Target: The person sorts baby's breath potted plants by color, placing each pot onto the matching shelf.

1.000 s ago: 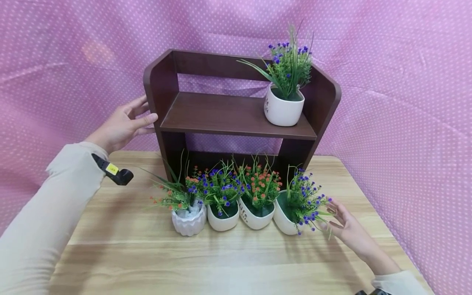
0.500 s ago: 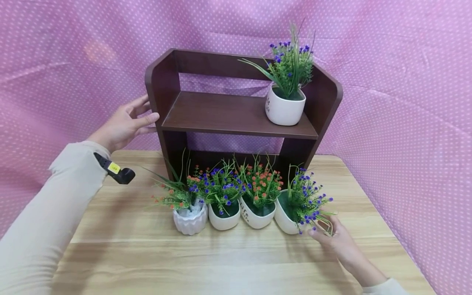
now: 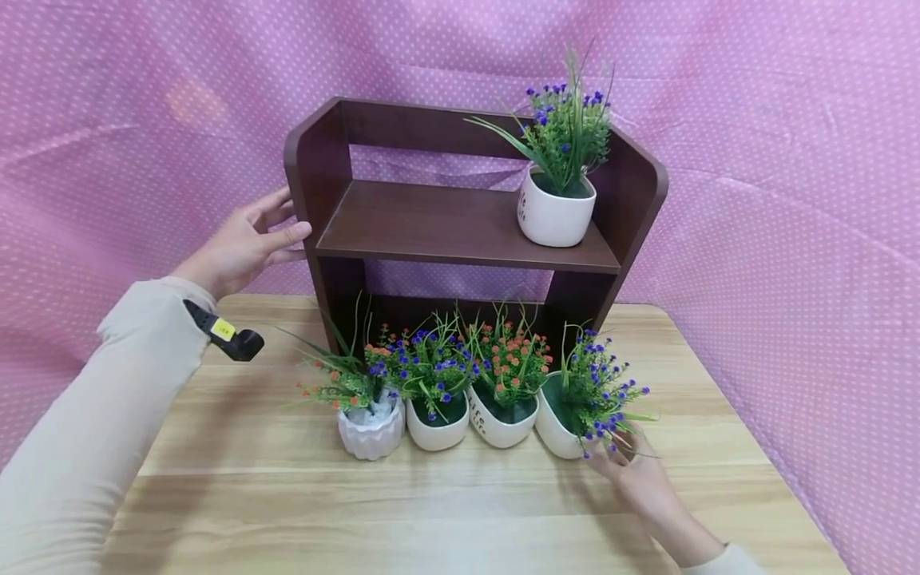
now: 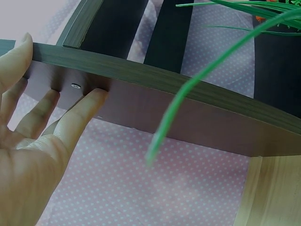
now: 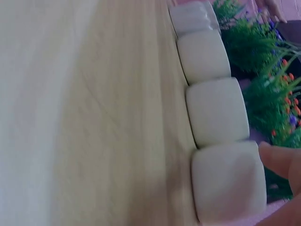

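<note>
Shelf (image 3: 460, 220), left hand (image 3: 240, 243) spread against it, right hand (image 3: 638, 473) at end pot (image 3: 555, 431), flowers (image 3: 600, 395) hiding fingertips, grip unclear

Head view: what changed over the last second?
Right hand moved left to the row's right-end pot; its thumb is now at that pot's edge, grip unclear. Left hand stayed on the shelf; that pot and the other pots stayed put.
</note>
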